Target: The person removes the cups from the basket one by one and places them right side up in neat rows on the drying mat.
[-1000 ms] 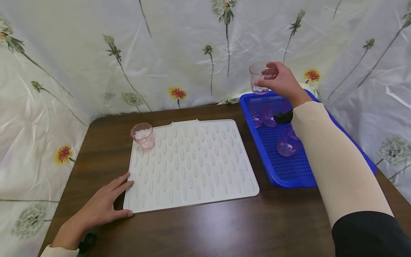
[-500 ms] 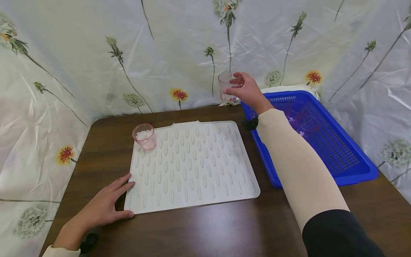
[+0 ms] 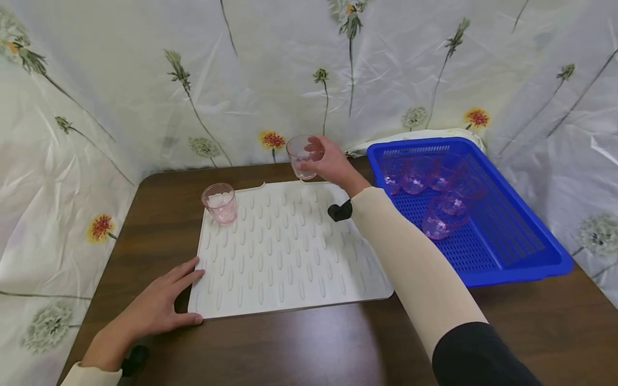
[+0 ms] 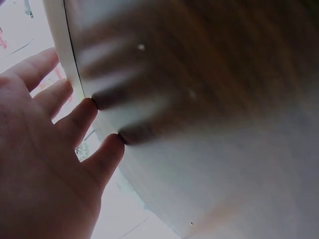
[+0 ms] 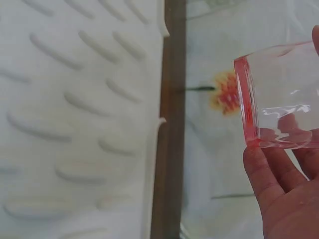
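My right hand (image 3: 333, 166) grips a clear pink glass tumbler (image 3: 296, 153) upright, near the back edge of the white ridged drying mat (image 3: 275, 257). From the right wrist view, fingers lie along the side of the tumbler (image 5: 279, 99) and the mat (image 5: 75, 139) is below and apart from it. A second pink tumbler (image 3: 223, 209), with something white showing inside, stands on the mat's back left corner. My left hand (image 3: 154, 305) rests with spread fingers at the mat's left edge. The left wrist view shows that hand (image 4: 55, 149) with its fingertips touching a surface.
A blue plastic basket (image 3: 526, 230) stands to the right, holding several pink tumblers (image 3: 439, 220). The dark wooden table (image 3: 270, 348) meets a flower-printed sheet (image 3: 270, 69) at the back and sides.
My right hand has carried the tumbler left and down, from above the basket to the mat's back edge. The left hand and the standing tumbler have stayed put.
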### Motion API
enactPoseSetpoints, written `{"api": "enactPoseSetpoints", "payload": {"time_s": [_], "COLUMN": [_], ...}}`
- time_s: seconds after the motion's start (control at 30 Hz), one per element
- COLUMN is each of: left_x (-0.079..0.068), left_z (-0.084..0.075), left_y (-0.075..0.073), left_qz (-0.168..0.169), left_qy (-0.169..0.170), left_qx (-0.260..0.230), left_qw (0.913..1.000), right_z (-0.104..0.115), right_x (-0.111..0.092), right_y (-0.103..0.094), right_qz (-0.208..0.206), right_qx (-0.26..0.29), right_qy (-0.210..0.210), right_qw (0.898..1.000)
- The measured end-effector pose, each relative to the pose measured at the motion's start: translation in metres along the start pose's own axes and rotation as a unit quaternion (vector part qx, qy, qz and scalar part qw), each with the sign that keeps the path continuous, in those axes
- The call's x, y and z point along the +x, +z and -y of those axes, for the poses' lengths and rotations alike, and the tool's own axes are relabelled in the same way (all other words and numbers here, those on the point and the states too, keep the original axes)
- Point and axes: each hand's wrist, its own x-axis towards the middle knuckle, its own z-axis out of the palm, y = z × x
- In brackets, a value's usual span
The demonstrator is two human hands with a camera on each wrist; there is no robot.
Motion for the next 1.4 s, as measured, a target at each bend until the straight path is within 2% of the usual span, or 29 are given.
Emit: {"api": "enactPoseSetpoints", "payload": {"time_s": [0.23, 0.47, 0.77, 1.13, 1.4], "left_x": [0.001, -0.001, -0.002, -0.001, -0.001], "left_z": [0.000, 0.000, -0.001, 0.000, 0.000], "left_y": [0.002, 0.003, 0.003, 0.005, 0.003], "left_qz": [-0.007, 0.003, 0.006, -0.002, -0.006], "left_qy": [0.012, -0.010, -0.016, -0.005, 0.001], "left_qx": [0.005, 0.001, -0.002, -0.002, -0.001], "left_qw": [0.9999, 1.0000, 0.9999, 1.0000, 1.0000], "right_z": [-0.010, -0.016, -0.021, -0.026, -0.025], "right_x": [-0.001, 0.000, -0.002, -0.003, -0.005], "right_y": [0.031, 0.059, 0.094, 0.115, 0.122], "right_qz": [0.022, 0.035, 0.047, 0.053, 0.061], "right_qx": [0.020, 0.029, 0.040, 0.080, 0.084], "right_qy": [0.004, 0.005, 0.006, 0.008, 0.013], "right_qw": [1.000, 0.999, 0.998, 0.995, 0.995]}}
